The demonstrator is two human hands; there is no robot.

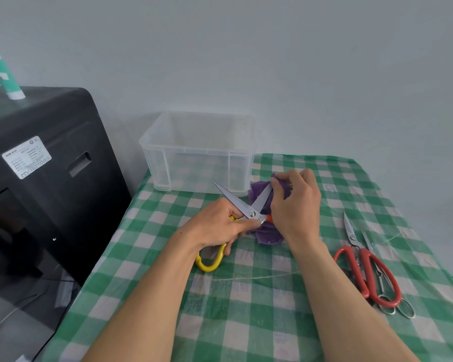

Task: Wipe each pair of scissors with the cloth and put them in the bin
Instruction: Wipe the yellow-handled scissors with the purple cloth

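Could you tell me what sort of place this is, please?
Probably a plain indoor workroom: a green-checked tablecloth against a bare pale wall, a clear plastic bin, and a black machine beside it.

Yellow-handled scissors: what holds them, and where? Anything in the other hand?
The left hand grips the yellow-handled scissors at the handles, just behind the pivot. The right hand pinches the purple cloth around one blade.

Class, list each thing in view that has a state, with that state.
Yellow-handled scissors: blades open, gripped by left hand.
Purple cloth: wrapped on one blade, pinched by right hand.
Clear plastic bin: lidless, looks empty.
Red-handled scissors: closed, lying flat.
Small steel scissors: lying partly under red pair.
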